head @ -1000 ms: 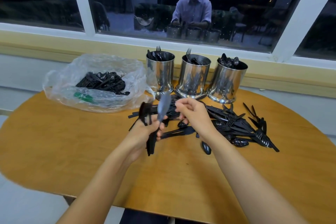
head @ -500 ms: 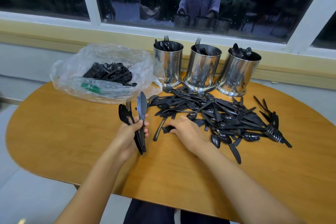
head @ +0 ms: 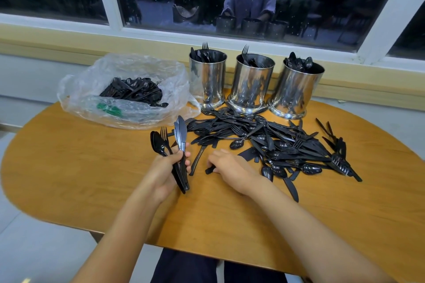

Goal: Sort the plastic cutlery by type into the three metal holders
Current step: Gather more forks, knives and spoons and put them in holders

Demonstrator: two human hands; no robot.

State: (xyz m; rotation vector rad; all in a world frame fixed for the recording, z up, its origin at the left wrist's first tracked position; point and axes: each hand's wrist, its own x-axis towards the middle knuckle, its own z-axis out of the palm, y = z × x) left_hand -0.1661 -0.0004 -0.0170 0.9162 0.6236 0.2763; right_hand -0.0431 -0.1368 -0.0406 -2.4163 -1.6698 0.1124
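Observation:
A heap of black plastic cutlery [head: 271,142] lies on the wooden table [head: 92,167] in front of three shiny metal holders. The left holder [head: 207,78] shows knives and a fork, the middle holder [head: 250,82] forks, the right holder [head: 296,87] spoons. My left hand [head: 165,170] grips a bunch of cutlery [head: 174,145]: spoons, a fork and knives fanned upward. My right hand [head: 232,167] lies at the near edge of the heap, its fingers curled round a black piece [head: 210,170] that pokes out at the left.
A crumpled clear plastic bag [head: 124,103] with more black cutlery stands at the back left. A yellow sill and a window run behind the holders. The table's near edge curves round in front of my lap.
My right hand has come down from near the left hand to the near edge of the heap and closed on a piece. The left hand's bunch has stayed upright.

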